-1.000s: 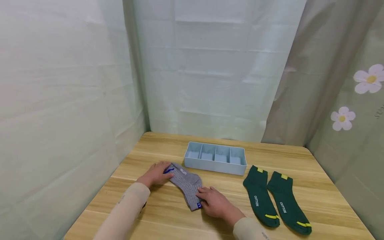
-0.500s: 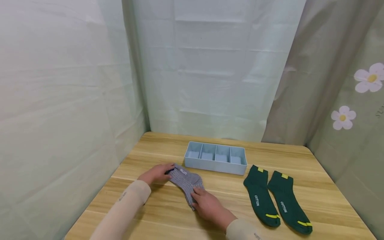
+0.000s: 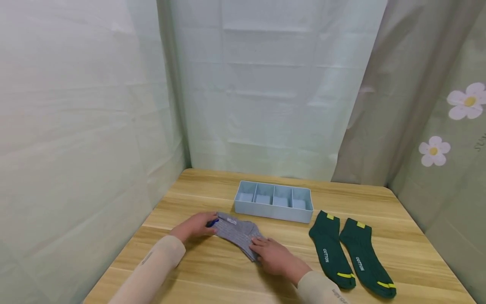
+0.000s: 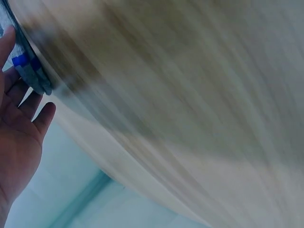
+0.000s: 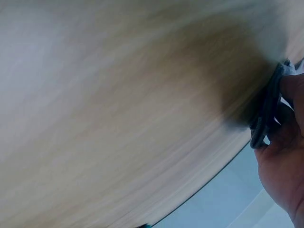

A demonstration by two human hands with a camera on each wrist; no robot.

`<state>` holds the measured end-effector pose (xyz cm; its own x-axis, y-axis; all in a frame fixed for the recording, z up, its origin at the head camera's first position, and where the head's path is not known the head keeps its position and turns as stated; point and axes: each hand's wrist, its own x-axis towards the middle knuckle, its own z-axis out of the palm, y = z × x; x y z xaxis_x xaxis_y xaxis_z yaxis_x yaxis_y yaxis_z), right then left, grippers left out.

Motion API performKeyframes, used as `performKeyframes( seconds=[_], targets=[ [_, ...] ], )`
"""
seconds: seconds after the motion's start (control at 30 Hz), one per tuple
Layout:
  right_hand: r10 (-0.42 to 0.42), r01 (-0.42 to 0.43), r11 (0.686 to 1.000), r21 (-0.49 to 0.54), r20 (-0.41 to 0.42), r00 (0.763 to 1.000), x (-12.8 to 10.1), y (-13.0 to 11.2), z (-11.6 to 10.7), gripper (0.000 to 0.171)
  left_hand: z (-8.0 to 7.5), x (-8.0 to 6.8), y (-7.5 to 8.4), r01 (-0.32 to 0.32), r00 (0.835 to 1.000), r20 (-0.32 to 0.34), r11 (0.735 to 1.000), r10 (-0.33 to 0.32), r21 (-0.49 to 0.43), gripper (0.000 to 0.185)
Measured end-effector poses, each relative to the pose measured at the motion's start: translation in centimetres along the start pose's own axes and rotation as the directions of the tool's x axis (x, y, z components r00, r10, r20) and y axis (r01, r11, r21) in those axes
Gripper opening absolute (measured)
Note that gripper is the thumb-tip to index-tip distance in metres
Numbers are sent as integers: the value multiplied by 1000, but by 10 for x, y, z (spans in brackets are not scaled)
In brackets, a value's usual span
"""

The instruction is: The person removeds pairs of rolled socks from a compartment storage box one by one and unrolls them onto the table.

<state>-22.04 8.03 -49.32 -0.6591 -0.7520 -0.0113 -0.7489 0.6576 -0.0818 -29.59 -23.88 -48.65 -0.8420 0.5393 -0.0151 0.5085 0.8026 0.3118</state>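
Observation:
A grey ribbed sock with white lettering lies slantwise between my two hands, in front of the box. At its left end, near a blue mark, my left hand pinches it between thumb and fingers. The left wrist view shows this end of the sock in layers, with blue bands. My right hand grips the opposite, lower right end, its fingers covering part of the fabric. From the right wrist camera, the thumb lies over the edge of the sock and the other fingers are behind it.
A pale blue box with several compartments stands behind the sock on the wooden table. To the right lie two dark green socks with yellow stripes, side by side. Pale curtains hang around the table.
The grey sock has swung to a flatter slant. My left hand has come slightly nearer; my right hand shifted left along the sock, then back right. The box and green socks stayed put.

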Motion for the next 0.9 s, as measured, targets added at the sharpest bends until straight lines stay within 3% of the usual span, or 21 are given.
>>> performKeyframes(
  seconds=[0.27, 0.5, 0.67, 0.83, 0.9],
  targets=[
    [36, -35, 998, -54, 16, 999, -7, 22, 4, 62, 2, -8, -1, -43, 999, 15, 999, 42, 30, 50],
    [69, -69, 998, -2, 26, 997, -7, 31, 4, 60, 5, -11, -2, -55, 998, -4, 998, 55, 26, 52],
    [90, -90, 996, 4, -14, 996, -7, 33, -1, 55, 0, -10, 1, -43, 998, -34, 999, 43, 9, 43],
    [106, -101, 994, 49, -98, 990, -5, 25, -2, 44, -7, -5, 4, -122, 988, -85, 991, 126, 55, 37],
    [125, -120, 992, 46, -119, 985, -4, 16, -1, 40, -8, -2, 4, -158, 985, -63, 984, 163, 79, 38]
  ],
)
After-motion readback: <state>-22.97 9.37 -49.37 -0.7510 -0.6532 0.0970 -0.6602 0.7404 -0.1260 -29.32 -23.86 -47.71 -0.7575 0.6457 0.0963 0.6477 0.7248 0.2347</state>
